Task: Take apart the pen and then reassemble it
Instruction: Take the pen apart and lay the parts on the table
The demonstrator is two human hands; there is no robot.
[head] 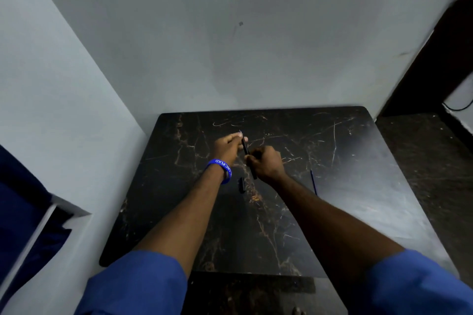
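Near the middle of the frame, above the dark marbled surface (332, 151), the black pen barrel (246, 149) is held between both hands, slanting from the upper left down to the lower right. The right hand (267, 163) is closed in a fist-like grip around the lower part of the barrel, whose end is seen poking out below the fist. The left hand (227, 147), with a blue wristband (222, 169) at the wrist, has its fingers pinched at the upper end of the barrel, where a small pale tip is just visible; whether that tip is being turned or pulled cannot be told.

Two parts appear to be laid out already: a short black piece (241, 185), probably the cap or clip end, lies on the surface just below the hands, and a thin blue rod (313, 181), likely the refill, lies to the right of the right forearm, well apart from it. From this it is judged that the pen is partly dismantled, though whether the tip section is being taken off or screwed back cannot be told.

For the step to be done well, the barrel should be kept steady by the right hand while only the tip is twisted by the left fingertips. The work is best kept low over the surface, so that a small part that slips is not lost. The loose pieces should be left where they lie, within easy reach.
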